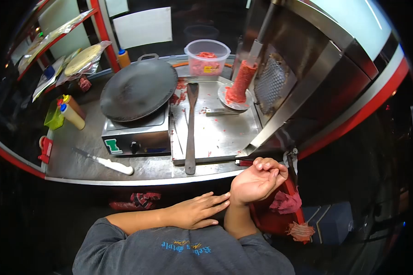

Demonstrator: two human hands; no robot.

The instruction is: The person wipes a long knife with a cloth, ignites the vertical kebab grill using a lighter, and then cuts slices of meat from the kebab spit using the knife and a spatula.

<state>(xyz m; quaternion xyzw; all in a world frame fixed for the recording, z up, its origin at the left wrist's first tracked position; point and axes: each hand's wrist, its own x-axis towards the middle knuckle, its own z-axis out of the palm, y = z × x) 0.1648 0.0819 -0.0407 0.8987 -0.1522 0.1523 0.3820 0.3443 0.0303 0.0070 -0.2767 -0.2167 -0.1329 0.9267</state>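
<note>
My left hand [198,211] lies palm down with its fingers spread, holding nothing, its fingertips at my right wrist. My right hand [259,181] is raised just past the counter's front edge, palm up, with the fingers curled loosely and nothing visible in them. Beyond it is a steel tray [236,133] with red meat scraps. A long dark wooden spatula [191,133] lies along the tray's left part. Red meat [242,82] is stacked on an upright spit over a round plate, beside the grill burner [270,82].
A dark round pan [139,89] rests on a steel stove [136,136]. A white-handled knife [110,163], sauce bottles [72,115] and a green basket [53,118] are at the left. A clear tub [207,59] of red meat stands behind the tray. Cloths [286,202] hang at the right.
</note>
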